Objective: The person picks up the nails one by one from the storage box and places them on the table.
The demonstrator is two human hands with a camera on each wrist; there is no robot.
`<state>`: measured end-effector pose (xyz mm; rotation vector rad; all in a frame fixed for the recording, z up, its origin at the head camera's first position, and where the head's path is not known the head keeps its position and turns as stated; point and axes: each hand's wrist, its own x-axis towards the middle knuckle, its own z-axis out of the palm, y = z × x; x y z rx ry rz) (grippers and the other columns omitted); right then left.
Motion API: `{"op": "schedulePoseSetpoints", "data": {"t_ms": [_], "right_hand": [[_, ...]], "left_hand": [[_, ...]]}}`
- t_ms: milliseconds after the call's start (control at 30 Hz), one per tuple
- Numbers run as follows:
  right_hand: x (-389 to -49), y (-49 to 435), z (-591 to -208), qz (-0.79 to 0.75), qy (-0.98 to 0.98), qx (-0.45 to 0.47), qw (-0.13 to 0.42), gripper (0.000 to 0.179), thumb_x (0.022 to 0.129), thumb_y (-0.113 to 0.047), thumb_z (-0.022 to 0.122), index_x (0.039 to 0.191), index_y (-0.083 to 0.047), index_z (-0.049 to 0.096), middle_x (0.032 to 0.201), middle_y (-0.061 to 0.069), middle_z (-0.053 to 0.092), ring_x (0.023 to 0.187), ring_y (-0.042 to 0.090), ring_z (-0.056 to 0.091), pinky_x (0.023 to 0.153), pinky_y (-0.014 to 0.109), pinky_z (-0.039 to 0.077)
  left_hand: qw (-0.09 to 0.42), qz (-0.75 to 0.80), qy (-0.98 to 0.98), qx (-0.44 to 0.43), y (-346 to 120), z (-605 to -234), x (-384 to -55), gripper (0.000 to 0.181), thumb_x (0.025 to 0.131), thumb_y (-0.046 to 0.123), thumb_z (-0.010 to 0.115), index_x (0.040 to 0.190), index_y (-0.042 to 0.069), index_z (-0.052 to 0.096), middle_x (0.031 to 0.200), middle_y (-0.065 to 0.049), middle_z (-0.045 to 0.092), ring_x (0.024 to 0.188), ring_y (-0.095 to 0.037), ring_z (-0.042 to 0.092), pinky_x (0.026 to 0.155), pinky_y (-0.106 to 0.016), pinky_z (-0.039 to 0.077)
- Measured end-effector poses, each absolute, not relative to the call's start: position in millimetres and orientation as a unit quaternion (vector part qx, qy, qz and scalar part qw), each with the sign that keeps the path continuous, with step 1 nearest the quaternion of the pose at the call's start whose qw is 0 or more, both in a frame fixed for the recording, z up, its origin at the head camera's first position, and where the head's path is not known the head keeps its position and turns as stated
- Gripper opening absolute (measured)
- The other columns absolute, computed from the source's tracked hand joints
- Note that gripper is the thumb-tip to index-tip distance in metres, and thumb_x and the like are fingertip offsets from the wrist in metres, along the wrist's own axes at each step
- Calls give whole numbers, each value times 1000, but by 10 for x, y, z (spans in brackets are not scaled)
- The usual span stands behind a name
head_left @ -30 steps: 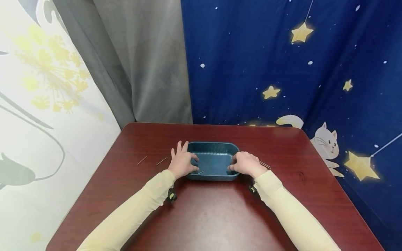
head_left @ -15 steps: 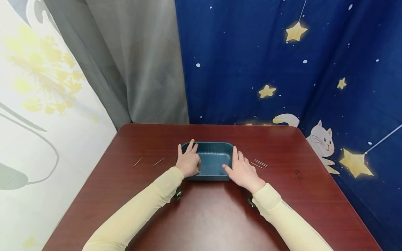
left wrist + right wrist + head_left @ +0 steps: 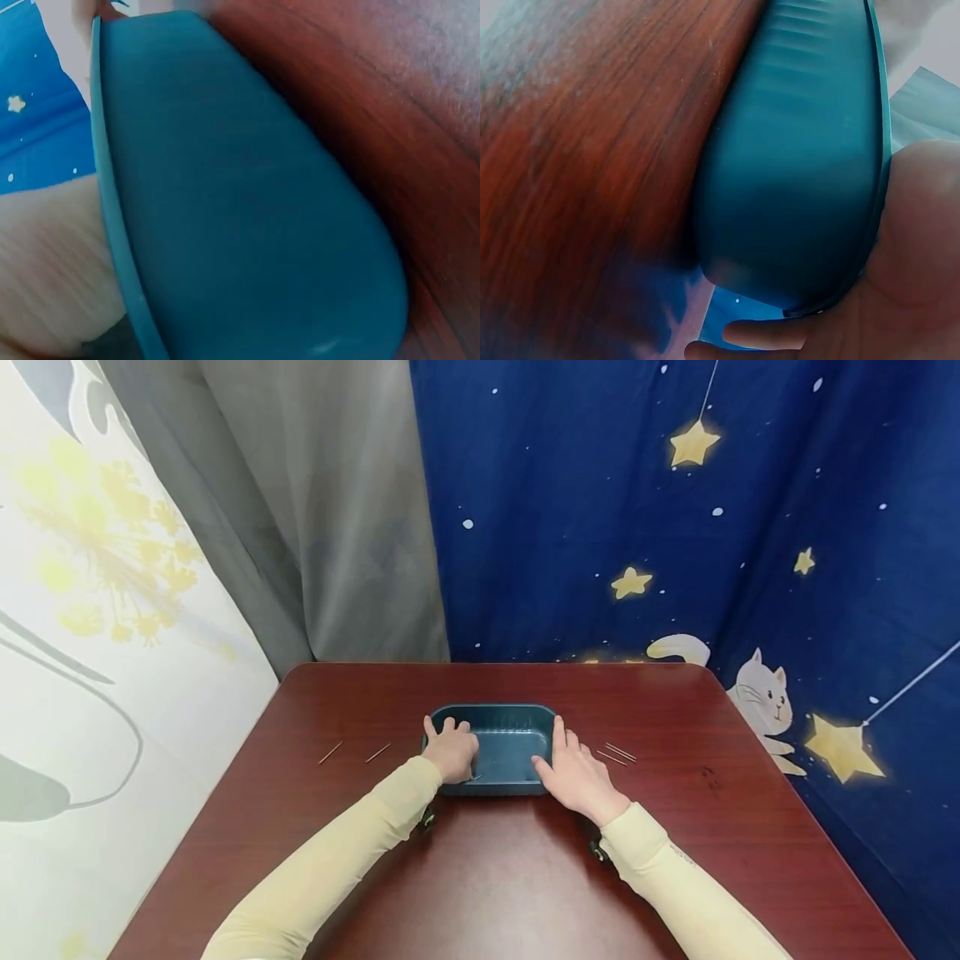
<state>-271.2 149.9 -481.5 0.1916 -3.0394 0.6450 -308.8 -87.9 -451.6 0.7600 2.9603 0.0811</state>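
A dark teal rectangular tray (image 3: pixel 510 790) stands at the middle of the table. My left hand (image 3: pixel 450 753) reaches over its left end, fingers bent down inside. One end of a thin stick (image 3: pixel 477 777) shows by those fingers near the tray's front wall; the fingertips are hidden, so a pinch on it cannot be made out. My right hand (image 3: pixel 581 777) rests on the tray's right end, thumb on the inner side and straight fingers along the outside. In the right wrist view that hand (image 3: pixel 922 247) lies against the rim.
Two thin sticks lie apart left of the tray, a nearer one (image 3: pixel 378 752) and a farther one (image 3: pixel 330 752). Right of the tray, beside my right hand, lies a small group of similar sticks (image 3: pixel 621 752). Curtains hang behind the reddish-brown table (image 3: pixel 495 877).
My left hand has gone from spread over the tray's left end to fingers bent down at the stick inside. My right hand has let go of a stick on the right and come to the tray's end.
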Motion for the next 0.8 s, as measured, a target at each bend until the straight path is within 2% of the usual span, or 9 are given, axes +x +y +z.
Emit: {"op": "schedulePoseSetpoints", "data": {"t_ms": [233,300,433,533,700,800], "right_hand": [[-2710,1512,-4819,218,-974,61,17,90,99,-49,56,162,-5,8,156,23,34,133,41,47,96,66,43],[-2709,1517,-4829,218,-974,60,17,90,99,-49,56,162,-5,8,156,23,35,133,41,47,96,66,43],[-2709,1514,-4854,218,-974,57,18,90,99,-49,56,162,-6,8,155,22,36,132,40,49,95,65,44],[-2712,1507,-4863,218,-974,57,20,89,99,-49,55,162,-6,8,155,22,36,131,40,49,95,64,44],[-2707,1500,-4855,220,-973,61,21,90,99,-49,55,162,-5,8,154,23,37,129,40,51,95,63,45],[-2708,1512,-4852,219,-974,57,20,91,99,-50,55,162,-5,8,153,23,39,128,39,52,94,62,46]], "left_hand": [[101,0,958,267,-892,-4465,-3146,32,87,3,72,64,25,64,99,-2,56,112,-35,49,105,-80,3],[114,-5,955,272,-897,-4450,-3156,32,88,2,70,65,24,64,100,-2,58,119,-38,48,105,-80,2],[133,-16,951,277,-927,-4456,-3178,29,89,2,67,69,23,66,127,-8,61,141,-44,35,106,-78,-1],[145,-37,949,277,-951,-4480,-3207,26,90,4,66,72,23,67,150,-11,49,148,-42,24,107,-77,-3],[144,-54,947,282,-981,-4535,-3256,27,91,5,65,72,24,66,156,-10,42,149,-38,24,108,-75,-4],[124,-40,947,293,-1000,-4562,-3278,28,89,9,70,67,24,65,156,-10,42,148,-38,26,109,-75,-2]]}}
